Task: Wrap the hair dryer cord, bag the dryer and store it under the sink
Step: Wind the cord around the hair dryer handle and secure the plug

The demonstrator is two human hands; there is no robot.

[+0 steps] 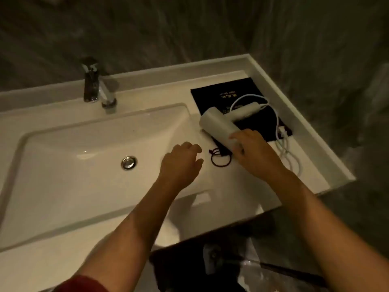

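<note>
Two bare hands work at a white sink counter: the right hand grips the white hair dryer lying on its black bag, cord loose at right, while the left hand hovers half-curled, holding nothing.

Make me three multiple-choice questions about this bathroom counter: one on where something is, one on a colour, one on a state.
1. Where does the white hair dryer lie?
A. In the basin
B. On the black fabric bag right of the basin
C. On the floor

2. What colour is the dryer's cord?
A. White
B. Red
C. Black

3. What state is the cord in?
A. Wrapped tightly round the handle
B. Loose, trailing over the counter
C. Inside the bag

Answers:
1 B, the dryer rests partly on the flat bag beside the white ceramic sink.
2 A, it matches the dryer's body.
3 B, its loops lie spread out while the right hand touches the dryer and the left hand hovers open.
</note>
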